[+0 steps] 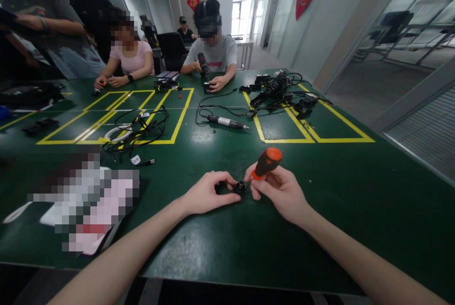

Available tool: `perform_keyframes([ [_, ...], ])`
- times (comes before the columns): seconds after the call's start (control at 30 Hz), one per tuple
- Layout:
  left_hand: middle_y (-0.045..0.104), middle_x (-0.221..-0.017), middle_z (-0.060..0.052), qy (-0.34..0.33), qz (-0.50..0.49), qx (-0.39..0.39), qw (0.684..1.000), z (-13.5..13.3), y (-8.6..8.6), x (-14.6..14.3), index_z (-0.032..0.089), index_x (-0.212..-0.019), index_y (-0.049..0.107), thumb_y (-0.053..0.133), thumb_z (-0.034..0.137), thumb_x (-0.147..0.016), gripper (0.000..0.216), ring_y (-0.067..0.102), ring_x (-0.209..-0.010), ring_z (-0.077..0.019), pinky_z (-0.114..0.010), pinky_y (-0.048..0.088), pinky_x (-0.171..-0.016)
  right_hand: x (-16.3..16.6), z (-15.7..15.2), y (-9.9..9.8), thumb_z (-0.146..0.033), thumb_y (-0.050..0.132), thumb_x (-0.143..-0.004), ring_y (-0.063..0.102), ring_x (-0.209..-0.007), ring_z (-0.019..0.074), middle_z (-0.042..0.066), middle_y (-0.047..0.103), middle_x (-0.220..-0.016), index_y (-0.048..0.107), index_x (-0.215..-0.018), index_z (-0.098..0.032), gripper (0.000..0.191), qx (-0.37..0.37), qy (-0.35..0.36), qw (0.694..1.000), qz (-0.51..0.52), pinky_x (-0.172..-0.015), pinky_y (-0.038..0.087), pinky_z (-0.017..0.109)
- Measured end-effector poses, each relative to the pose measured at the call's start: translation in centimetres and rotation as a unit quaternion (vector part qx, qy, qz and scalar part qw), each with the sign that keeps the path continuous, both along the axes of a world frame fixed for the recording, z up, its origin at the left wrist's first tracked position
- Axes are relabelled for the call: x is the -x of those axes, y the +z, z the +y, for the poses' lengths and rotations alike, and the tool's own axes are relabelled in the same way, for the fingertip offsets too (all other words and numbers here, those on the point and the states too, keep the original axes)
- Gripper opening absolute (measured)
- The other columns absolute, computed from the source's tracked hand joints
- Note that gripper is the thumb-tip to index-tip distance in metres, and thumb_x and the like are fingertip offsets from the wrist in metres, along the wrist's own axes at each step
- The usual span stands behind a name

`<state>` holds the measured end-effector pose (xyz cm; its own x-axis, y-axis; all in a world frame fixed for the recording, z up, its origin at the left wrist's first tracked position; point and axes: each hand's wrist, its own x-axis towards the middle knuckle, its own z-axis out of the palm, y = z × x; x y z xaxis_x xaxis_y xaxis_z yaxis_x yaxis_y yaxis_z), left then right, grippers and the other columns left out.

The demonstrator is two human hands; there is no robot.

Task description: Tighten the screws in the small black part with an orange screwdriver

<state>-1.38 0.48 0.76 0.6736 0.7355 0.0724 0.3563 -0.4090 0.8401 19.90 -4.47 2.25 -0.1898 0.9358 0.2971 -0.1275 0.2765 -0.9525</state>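
Observation:
My left hand (215, 192) rests on the green table and pinches a small black part (241, 188) between thumb and fingers. The part is roundish with a short tube-like top; its exact kind I cannot make out. Just to the right, my right hand (279, 191) grips a screwdriver (267, 162) with an orange and black handle. The handle leans up and to the right, its orange end on top. The screwdriver's shaft and tip are hidden by my fingers, so I cannot tell whether it touches the part.
Ahead lies a black and silver pen-shaped electric tool (227, 122) with a cord. Black cables are heaped at the back right (277, 89) and left (142, 127). Blurred pouches (103, 210) lie left of my arm. Across the table (199, 153), a person (213, 53) holds a power tool.

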Motion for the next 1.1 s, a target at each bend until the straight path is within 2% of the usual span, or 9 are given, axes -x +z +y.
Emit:
perform_keyframes([
  [0.17,0.074,-0.088,0.000,0.000,0.004,0.006,1.000,-0.04,0.10,0.01,0.018,-0.092,0.072,0.080,0.039,-0.083,0.024,0.062,-0.078,-0.0142,-0.027,0.047,-0.081,-0.08,0.04,0.05,-0.052,0.069,-0.095,0.059,-0.051,0.0115,0.003,0.069,-0.078,0.067,-0.092,-0.020,0.032,0.016,0.011,1.000,0.006,-0.052,0.052,0.029],
  [0.27,0.074,-0.089,-0.001,0.002,0.005,0.008,1.000,-0.04,0.10,0.00,0.018,-0.094,0.073,0.080,0.039,-0.083,0.025,0.063,-0.080,-0.0148,-0.028,0.048,-0.082,0.09,0.01,0.01,-0.051,0.073,-0.092,0.059,-0.052,0.0118,0.001,0.068,-0.074,0.065,-0.097,-0.021,0.032,0.016,0.010,1.000,0.020,-0.053,0.052,0.028],
  [0.43,0.074,-0.088,-0.001,0.000,0.001,0.009,1.000,0.02,0.00,0.03,0.019,-0.096,0.074,0.079,0.040,-0.083,0.026,0.064,-0.080,-0.0151,-0.027,0.047,-0.081,0.13,-0.01,0.10,-0.045,0.079,-0.088,0.056,-0.052,0.0112,0.001,0.067,-0.071,0.064,-0.082,-0.020,0.030,0.014,-0.019,1.000,0.006,-0.052,0.052,0.027],
  [0.6,0.074,-0.090,-0.001,-0.006,-0.001,0.008,1.000,0.04,0.00,0.08,0.019,-0.096,0.073,0.078,0.039,-0.084,0.024,0.065,-0.082,-0.0154,-0.027,0.047,-0.083,-0.26,0.02,0.29,-0.044,0.080,-0.087,0.056,-0.053,0.0119,0.000,0.062,-0.067,0.070,-0.079,-0.019,0.028,0.000,-0.018,1.000,-0.012,-0.052,0.050,0.027],
  [0.73,0.075,-0.092,-0.002,-0.012,0.002,-0.004,1.000,0.05,0.03,0.08,0.018,-0.100,0.074,0.078,0.036,-0.086,0.023,0.065,-0.082,-0.0153,-0.028,0.047,-0.084,-0.24,-0.02,0.12,-0.047,0.068,-0.097,0.058,-0.053,0.0123,0.002,0.067,-0.070,0.073,-0.090,-0.019,0.030,0.002,0.009,1.000,-0.007,-0.054,0.052,0.029],
  [0.83,0.076,-0.096,-0.003,-0.016,0.014,-0.012,1.000,0.10,0.00,0.08,0.019,-0.105,0.075,0.076,0.035,-0.088,0.024,0.066,-0.087,-0.0165,-0.028,0.048,-0.087,-0.02,-0.07,-0.07,-0.047,0.073,-0.094,0.061,-0.054,0.0128,0.003,0.072,-0.077,0.070,-0.100,-0.021,0.027,0.003,0.005,1.000,0.019,-0.055,0.054,0.029],
  [1.0,0.077,-0.098,-0.005,-0.021,0.022,-0.026,0.999,0.13,-0.04,0.07,0.019,-0.117,0.075,0.074,0.037,-0.090,0.032,0.067,-0.089,-0.0185,-0.032,0.048,-0.093,0.05,0.01,0.14,-0.045,0.080,-0.088,0.058,-0.051,0.0112,0.003,0.072,-0.071,0.065,-0.079,-0.020,0.030,0.007,-0.033,0.999,0.018,-0.053,0.053,0.027],
  [1.1,0.077,-0.102,-0.004,-0.020,0.010,-0.015,1.000,0.04,0.01,0.04,0.020,-0.123,0.072,0.073,0.034,-0.090,0.036,0.068,-0.091,-0.0178,-0.031,0.049,-0.090,-0.22,0.14,0.24,-0.042,0.085,-0.082,0.056,-0.052,0.0113,0.004,0.070,-0.073,0.069,-0.071,-0.018,0.031,-0.007,-0.062,0.998,-0.016,-0.049,0.050,0.026],
])
